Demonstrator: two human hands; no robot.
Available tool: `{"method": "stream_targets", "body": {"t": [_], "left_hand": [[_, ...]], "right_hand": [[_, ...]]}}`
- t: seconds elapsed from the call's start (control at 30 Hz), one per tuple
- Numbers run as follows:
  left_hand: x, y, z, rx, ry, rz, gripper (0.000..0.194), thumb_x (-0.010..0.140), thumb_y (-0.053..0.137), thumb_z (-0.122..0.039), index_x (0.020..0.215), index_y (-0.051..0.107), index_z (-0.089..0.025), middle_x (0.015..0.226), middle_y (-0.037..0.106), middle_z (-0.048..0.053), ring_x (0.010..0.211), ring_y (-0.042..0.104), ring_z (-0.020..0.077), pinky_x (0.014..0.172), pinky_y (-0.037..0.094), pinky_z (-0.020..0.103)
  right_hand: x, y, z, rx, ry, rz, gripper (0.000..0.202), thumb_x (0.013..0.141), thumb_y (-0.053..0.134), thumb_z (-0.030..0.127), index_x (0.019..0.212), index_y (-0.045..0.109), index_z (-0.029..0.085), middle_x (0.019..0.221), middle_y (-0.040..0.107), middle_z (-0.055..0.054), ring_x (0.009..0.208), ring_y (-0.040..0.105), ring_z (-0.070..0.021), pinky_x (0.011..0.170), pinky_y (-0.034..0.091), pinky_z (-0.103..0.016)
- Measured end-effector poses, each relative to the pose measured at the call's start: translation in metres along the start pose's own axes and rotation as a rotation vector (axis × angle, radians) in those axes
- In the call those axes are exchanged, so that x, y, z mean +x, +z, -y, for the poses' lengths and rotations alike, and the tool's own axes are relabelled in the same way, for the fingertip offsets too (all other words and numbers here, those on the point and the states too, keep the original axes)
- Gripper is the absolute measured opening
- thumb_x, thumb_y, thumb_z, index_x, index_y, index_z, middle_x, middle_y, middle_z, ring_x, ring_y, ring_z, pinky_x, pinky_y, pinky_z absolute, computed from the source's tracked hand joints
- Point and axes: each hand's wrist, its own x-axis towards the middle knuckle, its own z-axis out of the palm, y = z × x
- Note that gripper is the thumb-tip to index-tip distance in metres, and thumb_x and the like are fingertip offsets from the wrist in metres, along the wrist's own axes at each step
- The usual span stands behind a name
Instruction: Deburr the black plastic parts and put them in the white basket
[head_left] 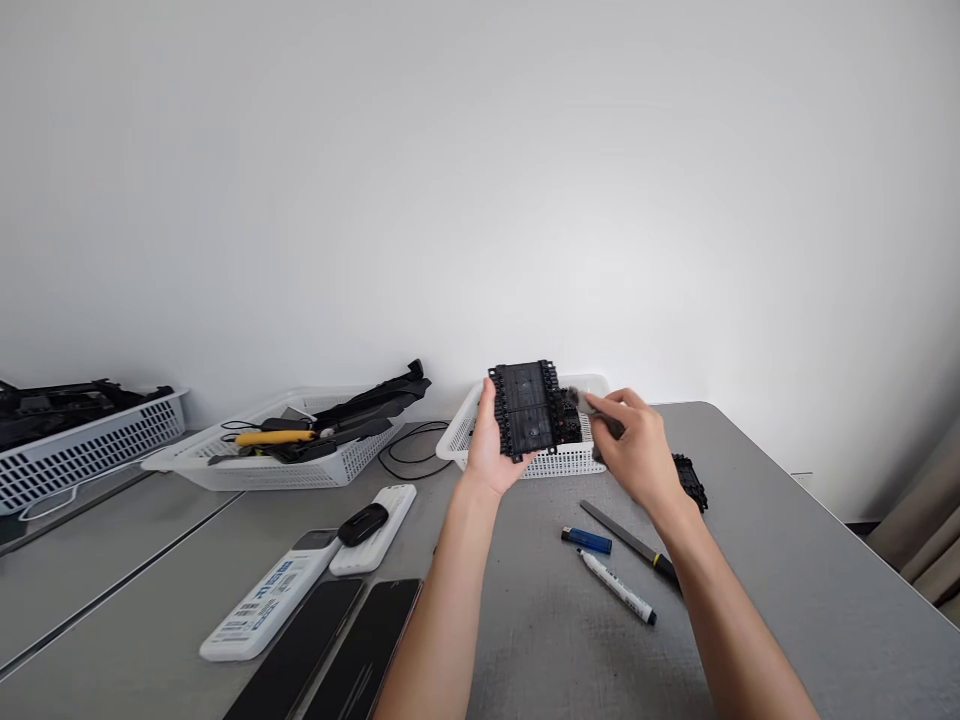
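Observation:
My left hand [491, 455] holds up a flat black plastic part [526, 405], rectangular with notched, toothed long sides and two smooth panels in the middle. The thumb lies along its left edge; the other fingers are mostly hidden behind it. Just to the right, my right hand [636, 445] is closed on a small dark grey, soft-looking piece [611, 422], blurred and partly hidden by the fingers. Its tip is close to the part's right edge; contact cannot be made out. Behind both hands stands a white plastic basket [551, 463] with more black parts [571, 425] inside.
A blue lighter [586, 541], a white marker [616, 586] and a flat file [626, 532] lie below my right hand. Another black part [690, 482] is behind my right wrist. Leftward are phones [364, 655], white power banks [270, 600], a black mouse [363, 524] and filled baskets [277, 474].

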Motion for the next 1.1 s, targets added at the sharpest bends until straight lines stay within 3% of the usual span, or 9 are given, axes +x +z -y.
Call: {"method": "stream_targets", "body": {"t": [0.1, 0.17, 0.4, 0.5, 0.57, 0.63, 0.8, 0.97, 1.1], "left_hand": [[0.001, 0.004, 0.012, 0.05, -0.085, 0.055, 0.06, 0.083, 0.057, -0.065, 0.118, 0.069, -0.018, 0.097, 0.076, 0.011, 0.089, 0.072, 0.0249, 0.08, 0.058, 0.035], [0.002, 0.006, 0.018, 0.08, -0.118, 0.079, 0.06, 0.082, 0.059, -0.065, 0.119, 0.069, -0.019, 0.103, 0.075, 0.011, 0.096, 0.071, 0.026, 0.085, 0.057, 0.035], [0.005, 0.002, 0.014, -0.013, -0.005, 0.007, 0.063, 0.083, 0.053, -0.069, 0.115, 0.069, -0.017, 0.094, 0.076, 0.01, 0.088, 0.072, 0.0251, 0.078, 0.058, 0.035], [0.007, -0.004, 0.003, -0.072, 0.089, -0.021, 0.059, 0.085, 0.051, -0.068, 0.112, 0.069, -0.019, 0.092, 0.076, 0.008, 0.078, 0.072, 0.0227, 0.069, 0.058, 0.033], [0.008, -0.006, -0.001, -0.095, 0.134, -0.019, 0.056, 0.086, 0.05, -0.067, 0.11, 0.069, -0.02, 0.095, 0.075, 0.007, 0.077, 0.071, 0.0215, 0.067, 0.058, 0.032], [0.009, -0.006, -0.001, -0.081, 0.131, -0.028, 0.055, 0.084, 0.053, -0.068, 0.107, 0.069, -0.02, 0.095, 0.075, 0.007, 0.076, 0.071, 0.0211, 0.064, 0.057, 0.031], [0.01, -0.002, 0.012, 0.019, 0.031, -0.019, 0.051, 0.081, 0.06, -0.061, 0.104, 0.07, -0.017, 0.088, 0.075, 0.007, 0.074, 0.071, 0.0221, 0.064, 0.057, 0.031], [0.006, 0.006, 0.024, 0.027, -0.03, 0.065, 0.049, 0.08, 0.056, -0.055, 0.107, 0.071, -0.016, 0.092, 0.075, 0.008, 0.088, 0.071, 0.0271, 0.077, 0.057, 0.037], [0.002, 0.01, 0.03, 0.018, -0.036, 0.166, 0.047, 0.082, 0.053, -0.052, 0.107, 0.07, -0.016, 0.097, 0.075, 0.01, 0.096, 0.07, 0.0296, 0.084, 0.055, 0.039]], "right_hand": [[0.004, 0.002, -0.01, -0.006, 0.0, -0.206, 0.04, 0.093, 0.044, 0.016, 0.126, 0.067, 0.017, 0.101, 0.057, -0.009, 0.056, 0.045, -0.0096, 0.05, 0.036, -0.026], [0.005, 0.006, -0.013, -0.066, -0.047, -0.215, 0.042, 0.094, 0.042, 0.016, 0.129, 0.065, 0.017, 0.102, 0.056, -0.011, 0.063, 0.049, -0.0118, 0.056, 0.04, -0.026], [0.0, 0.011, -0.001, -0.295, -0.132, 0.202, 0.051, 0.093, 0.035, 0.009, 0.14, 0.054, 0.013, 0.106, 0.056, -0.012, 0.06, 0.045, -0.0127, 0.057, 0.039, -0.028], [-0.001, 0.001, 0.003, -0.219, -0.184, 0.403, 0.052, 0.086, 0.041, 0.005, 0.131, 0.063, 0.016, 0.098, 0.058, -0.008, 0.063, 0.048, -0.0124, 0.061, 0.04, -0.027], [0.0, -0.008, 0.002, -0.132, -0.171, 0.454, 0.049, 0.082, 0.044, 0.004, 0.121, 0.07, 0.019, 0.091, 0.059, -0.005, 0.064, 0.05, -0.0116, 0.062, 0.04, -0.026], [0.002, -0.015, 0.0, -0.061, -0.102, 0.337, 0.044, 0.084, 0.046, 0.007, 0.118, 0.072, 0.019, 0.09, 0.061, -0.005, 0.062, 0.051, -0.0104, 0.059, 0.039, -0.025], [0.005, -0.012, -0.002, 0.038, -0.019, -0.123, 0.034, 0.091, 0.052, 0.024, 0.118, 0.072, 0.015, 0.091, 0.063, -0.007, 0.066, 0.055, -0.0126, 0.057, 0.041, -0.026], [0.003, 0.009, -0.001, -0.001, -0.078, -0.155, 0.033, 0.094, 0.05, 0.022, 0.118, 0.071, 0.017, 0.094, 0.063, -0.008, 0.065, 0.054, -0.0125, 0.057, 0.042, -0.026], [0.0, 0.02, -0.001, -0.132, -0.136, -0.179, 0.035, 0.095, 0.046, 0.018, 0.122, 0.069, 0.021, 0.102, 0.06, -0.01, 0.078, 0.058, -0.0162, 0.063, 0.047, -0.028]]}}
